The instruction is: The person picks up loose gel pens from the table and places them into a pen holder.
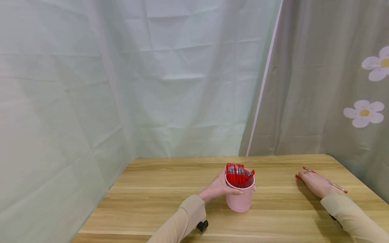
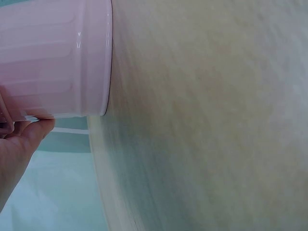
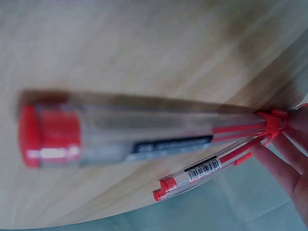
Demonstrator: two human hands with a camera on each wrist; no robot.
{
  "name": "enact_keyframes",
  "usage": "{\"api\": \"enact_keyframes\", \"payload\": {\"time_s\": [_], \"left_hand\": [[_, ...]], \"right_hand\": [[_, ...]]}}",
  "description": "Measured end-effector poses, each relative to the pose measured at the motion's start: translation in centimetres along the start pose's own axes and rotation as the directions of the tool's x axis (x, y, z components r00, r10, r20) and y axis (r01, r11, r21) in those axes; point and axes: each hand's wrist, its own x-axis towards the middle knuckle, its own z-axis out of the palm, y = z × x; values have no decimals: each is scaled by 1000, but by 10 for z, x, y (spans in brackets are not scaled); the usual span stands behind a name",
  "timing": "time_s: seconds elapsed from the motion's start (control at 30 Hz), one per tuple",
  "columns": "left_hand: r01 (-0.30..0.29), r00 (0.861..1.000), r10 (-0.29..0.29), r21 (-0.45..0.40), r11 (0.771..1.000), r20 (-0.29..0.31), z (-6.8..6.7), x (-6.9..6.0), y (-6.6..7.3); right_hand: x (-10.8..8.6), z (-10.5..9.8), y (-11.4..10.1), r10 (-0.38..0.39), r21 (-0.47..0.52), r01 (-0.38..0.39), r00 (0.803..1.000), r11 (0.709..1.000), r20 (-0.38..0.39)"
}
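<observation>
My left hand grips a pink metal bucket by its side, the thumb across the front just under the rim. Several red-capped gel pens stand in the bucket, caps up, one leaning to the right. In the left wrist view the bucket has its base at the wooden table. Over on the right, my right hand is low at the tabletop among clear-barrelled red pens. The right wrist view shows its fingers pinching a red pen near the cap; more pens lie just beyond.
The wooden table has a rounded far right corner. Behind it hang a pale green curtain and a grey curtain with white flowers. A small black object is at the left cuff.
</observation>
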Motion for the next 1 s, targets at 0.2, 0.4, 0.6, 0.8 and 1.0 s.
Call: {"api": "enact_keyframes", "payload": {"time_s": [0.2,0.4,0.6,0.8,1.0], "left_hand": [[-21,999,22,-23,1000,25,0,1,-1],[29,1000,-29,-13,1000,-6,3,-2,2],[9,1000,-9,-24,1000,1,2,0,3],[6,1000,-6,-15,1000,-5,2,2,1],[-19,1000,20,-24,1000,18,2,-1,4]], "right_hand": [[5,-3,-9,-2,-299,11,999,954,33],[6,-6,-8,1,-300,-6,1000,954,-20],[13,-12,-10,3,-281,-12,999,960,-33],[21,-16,-19,-9,-284,-8,998,959,-58],[32,-19,-34,-19,-282,-6,996,959,-88]]}}
